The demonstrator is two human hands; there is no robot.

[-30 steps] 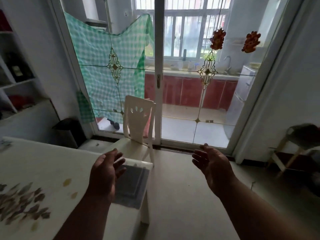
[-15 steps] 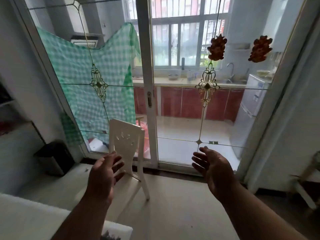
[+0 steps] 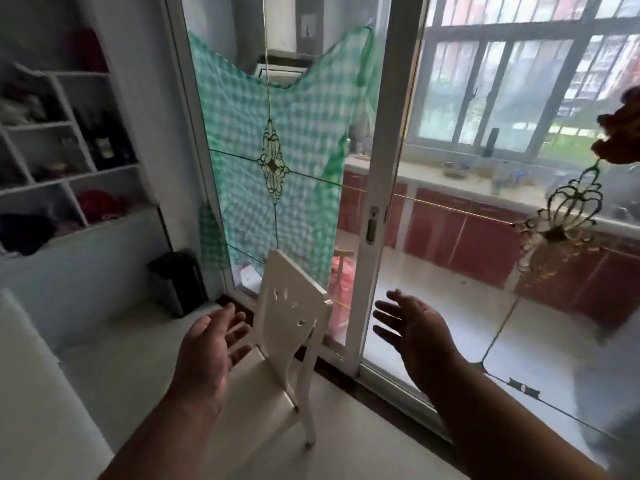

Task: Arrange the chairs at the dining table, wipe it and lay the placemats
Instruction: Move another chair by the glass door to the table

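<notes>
A white chair stands at lower centre of the frame, just in front of a sliding glass door, its carved back turned toward the camera and its seat running toward the lower left. The left hand is at lower centre-left, released, fingers spread and palm facing right, beside the left edge of the chair back; whether its fingertips touch the chair cannot be told. The right hand is at lower centre-right, likewise released with fingers splayed and palm facing left, apart from the chair's right edge and in front of the door frame. Neither hand grasps anything.

A pale table edge fills the lower left corner. A dark bin sits on the floor at centre-left, near the door's left jamb. White shelves with dark bottles and red items occupy the upper left; any bottle labels are too blurred to read. A green checked cloth hangs behind the glass at upper centre. Beyond the glass on the right are red cabinets under a pale counter, and a barred window at upper right. A brown ornament hangs at the right edge. No writing or brand is legible anywhere.
</notes>
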